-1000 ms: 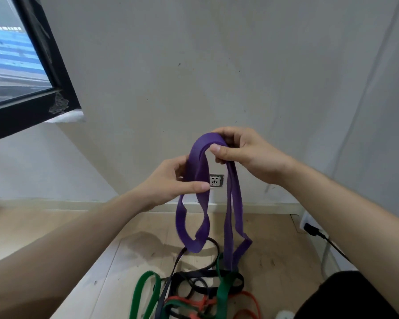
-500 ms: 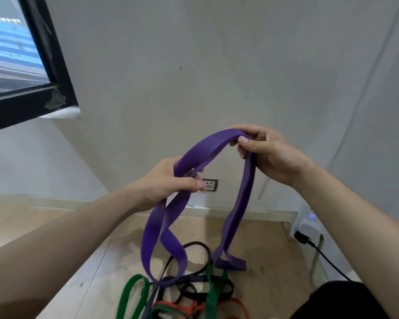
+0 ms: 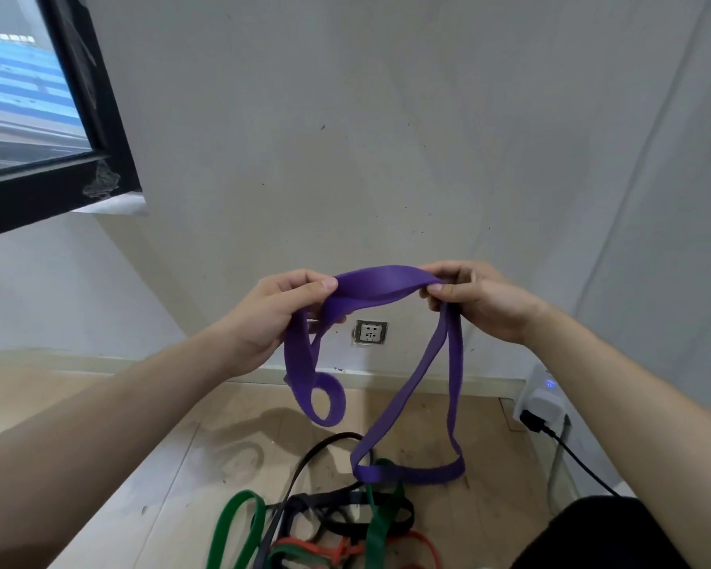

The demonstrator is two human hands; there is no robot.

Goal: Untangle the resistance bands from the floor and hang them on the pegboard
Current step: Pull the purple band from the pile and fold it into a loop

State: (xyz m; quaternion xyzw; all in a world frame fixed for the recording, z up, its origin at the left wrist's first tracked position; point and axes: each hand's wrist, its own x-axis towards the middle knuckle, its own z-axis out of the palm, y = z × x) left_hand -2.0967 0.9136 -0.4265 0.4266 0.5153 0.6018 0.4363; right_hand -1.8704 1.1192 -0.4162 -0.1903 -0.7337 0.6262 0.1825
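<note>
I hold a purple resistance band (image 3: 380,281) stretched between both hands at chest height. My left hand (image 3: 271,318) pinches its left end, from which a short twisted loop hangs. My right hand (image 3: 481,299) pinches the right end, and a longer loop hangs from it down to just above the floor. Below lies a tangled pile of bands on the floor: a green one (image 3: 239,523), black ones (image 3: 333,511) and red ones (image 3: 345,550). No pegboard is in view.
A white wall with a socket (image 3: 370,332) faces me. A dark-framed window (image 3: 99,129) is at the upper left. A white adapter with a black cable (image 3: 538,408) sits at the right wall. The floor (image 3: 99,466) is light wood.
My hands have moved apart and level, drawing the purple band's top flat between them. The band has lifted free of the floor pile and its loops hang higher.
</note>
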